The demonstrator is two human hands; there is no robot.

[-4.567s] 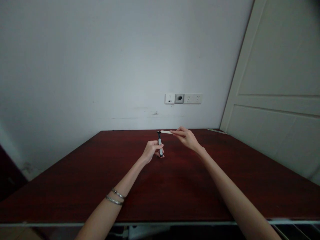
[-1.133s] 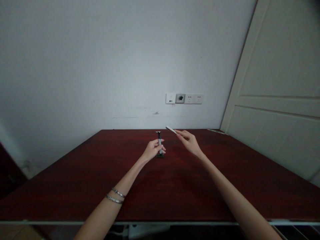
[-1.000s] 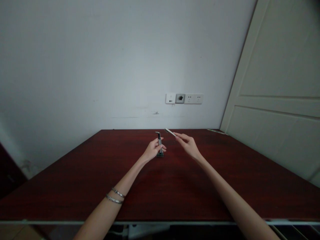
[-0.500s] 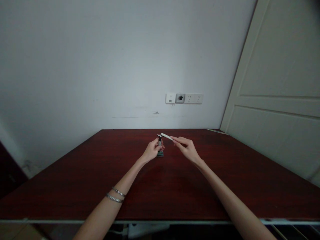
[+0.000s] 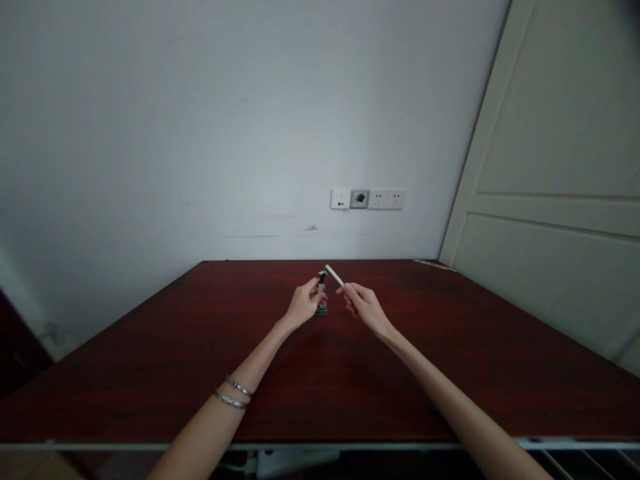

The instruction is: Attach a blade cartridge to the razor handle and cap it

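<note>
Far out over the dark red table (image 5: 150, 373), my left hand (image 5: 303, 305) is closed round a small upright razor-like tool (image 5: 321, 295) with a grey handle, its base resting on the tabletop. My right hand (image 5: 364, 305) pinches a thin white stick-like piece (image 5: 334, 275), tilted so its upper end points toward the tool's top and nearly touches it. Two silver bracelets (image 5: 233, 392) sit on my left wrist.
A white wall with a row of sockets (image 5: 367, 199) rises behind the table. A pale door (image 5: 555, 187) stands at the right. The table's light front edge (image 5: 320, 445) runs across the bottom.
My right hand has drawn in toward the left hand and lowered a little. The white piece has tilted more upright, its tip close to the tool's top. The left hand has stayed put.
</note>
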